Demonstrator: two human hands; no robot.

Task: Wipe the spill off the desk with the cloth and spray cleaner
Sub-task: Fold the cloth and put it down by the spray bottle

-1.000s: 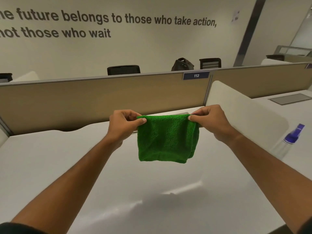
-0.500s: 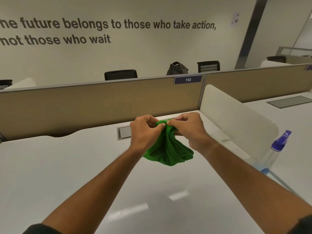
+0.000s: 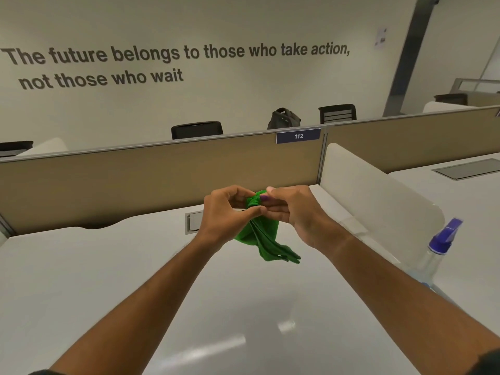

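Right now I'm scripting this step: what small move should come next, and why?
Probably free the right hand and reach for the spray bottle by the right forearm: both hands pinch the bunched green cloth above the desk, bottle untouched.

Office, cubicle partitions (image 3: 162, 180), desk no. tag (image 3: 298, 136)

Open-plan office, white tables and tan partitions

A beige wall (image 3: 243, 20) is lettered with a dark slogan (image 3: 173, 54). A tan partition (image 3: 162, 174) tagged "112" (image 3: 298, 136) is set behind the white table (image 3: 81, 280); black chairs (image 3: 197, 129) and a dark bag (image 3: 283, 119) are seen beyond it, and a white divider (image 3: 373, 193) to the right.
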